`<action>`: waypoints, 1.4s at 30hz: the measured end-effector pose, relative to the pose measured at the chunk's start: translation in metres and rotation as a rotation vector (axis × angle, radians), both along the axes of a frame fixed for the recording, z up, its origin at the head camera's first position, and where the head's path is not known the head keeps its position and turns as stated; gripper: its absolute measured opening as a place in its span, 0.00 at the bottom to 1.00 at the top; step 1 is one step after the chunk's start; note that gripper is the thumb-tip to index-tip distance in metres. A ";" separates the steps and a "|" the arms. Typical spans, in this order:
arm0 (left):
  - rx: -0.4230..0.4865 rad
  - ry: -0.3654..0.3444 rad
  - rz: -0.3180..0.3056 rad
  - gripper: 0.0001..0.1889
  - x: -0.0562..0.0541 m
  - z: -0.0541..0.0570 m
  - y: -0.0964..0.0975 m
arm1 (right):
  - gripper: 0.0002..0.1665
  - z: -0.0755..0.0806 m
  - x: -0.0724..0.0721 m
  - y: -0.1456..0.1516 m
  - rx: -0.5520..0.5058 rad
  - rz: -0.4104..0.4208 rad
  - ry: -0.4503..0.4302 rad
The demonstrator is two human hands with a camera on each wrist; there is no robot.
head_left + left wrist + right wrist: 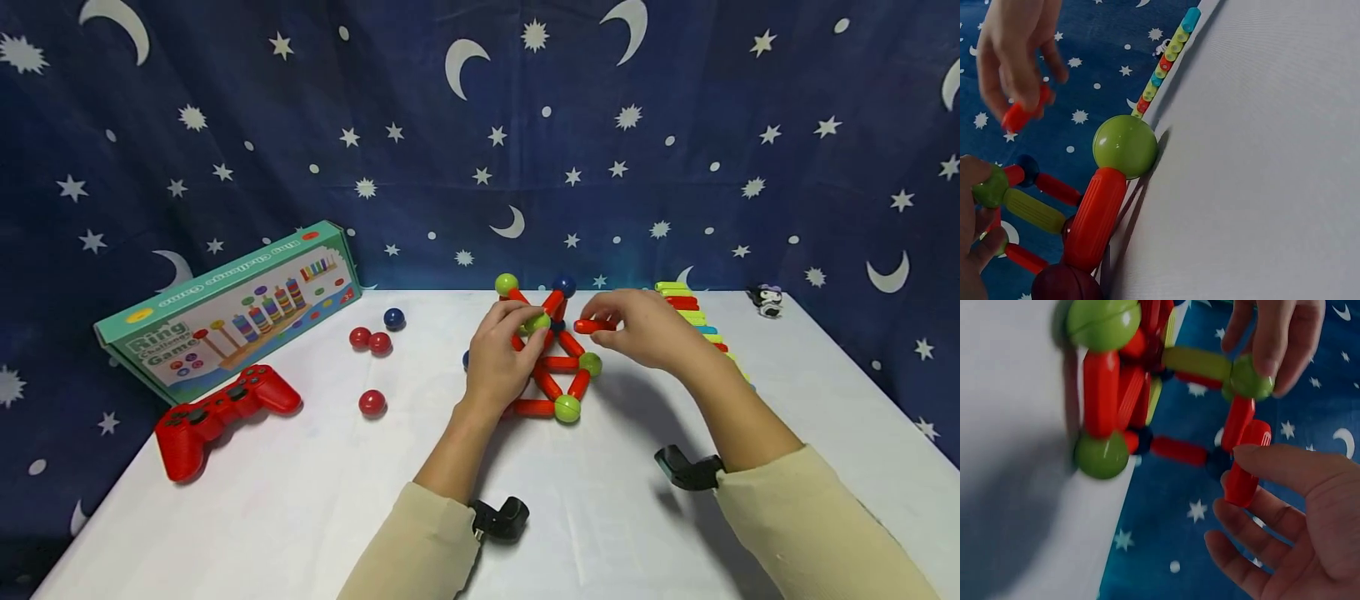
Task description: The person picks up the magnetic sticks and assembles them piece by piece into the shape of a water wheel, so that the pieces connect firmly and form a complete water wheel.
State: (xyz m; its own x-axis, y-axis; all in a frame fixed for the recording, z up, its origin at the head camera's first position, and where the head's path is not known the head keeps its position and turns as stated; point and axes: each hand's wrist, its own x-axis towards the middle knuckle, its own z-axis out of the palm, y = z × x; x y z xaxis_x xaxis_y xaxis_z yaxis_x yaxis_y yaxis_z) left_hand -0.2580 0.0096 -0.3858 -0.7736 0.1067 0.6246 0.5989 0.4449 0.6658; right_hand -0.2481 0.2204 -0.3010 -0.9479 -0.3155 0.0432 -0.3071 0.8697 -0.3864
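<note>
A frame of red and yellow-green rods (558, 364) joined by green, blue and dark red balls stands mid-table in the head view. My left hand (498, 354) reaches over it and pinches a green ball (537, 323) at its top. Just right of the frame, my right hand (645, 327) holds a loose red rod (592, 326) between thumb and fingers. In the right wrist view, that rod (1245, 487) overlaps the frame's upper part, near a blue ball (1218, 464). A large green ball (1125, 146) on a red rod fills the middle of the left wrist view.
Several loose red balls (372, 403) and a blue ball (393, 319) lie left of the frame. Farther left are a red game controller (225, 412) and a Ring Challenge Game box (247, 312). Coloured rods (692, 317) line up behind my right hand, near a small figurine (768, 301).
</note>
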 end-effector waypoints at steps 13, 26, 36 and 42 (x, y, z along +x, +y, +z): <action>-0.013 -0.010 0.007 0.13 0.002 0.002 0.001 | 0.20 -0.007 -0.017 -0.028 -0.013 -0.033 -0.010; -0.003 -0.012 0.006 0.13 0.002 0.003 0.002 | 0.23 -0.016 0.010 0.055 -0.128 -0.145 -0.040; 0.019 0.009 0.013 0.13 -0.002 0.001 -0.004 | 0.22 -0.043 0.030 0.126 -0.015 -0.260 -0.126; 0.032 -0.030 -0.023 0.14 0.001 0.000 0.000 | 0.20 -0.053 0.040 0.154 0.076 -0.304 -0.171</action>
State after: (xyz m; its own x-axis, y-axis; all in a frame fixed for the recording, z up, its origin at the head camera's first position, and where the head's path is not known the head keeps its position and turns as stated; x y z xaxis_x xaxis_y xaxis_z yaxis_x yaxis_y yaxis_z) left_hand -0.2574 0.0092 -0.3853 -0.7899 0.1049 0.6042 0.5879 0.4097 0.6975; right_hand -0.2078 0.3747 -0.3536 -0.9905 -0.0142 -0.1368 0.0335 0.9398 -0.3402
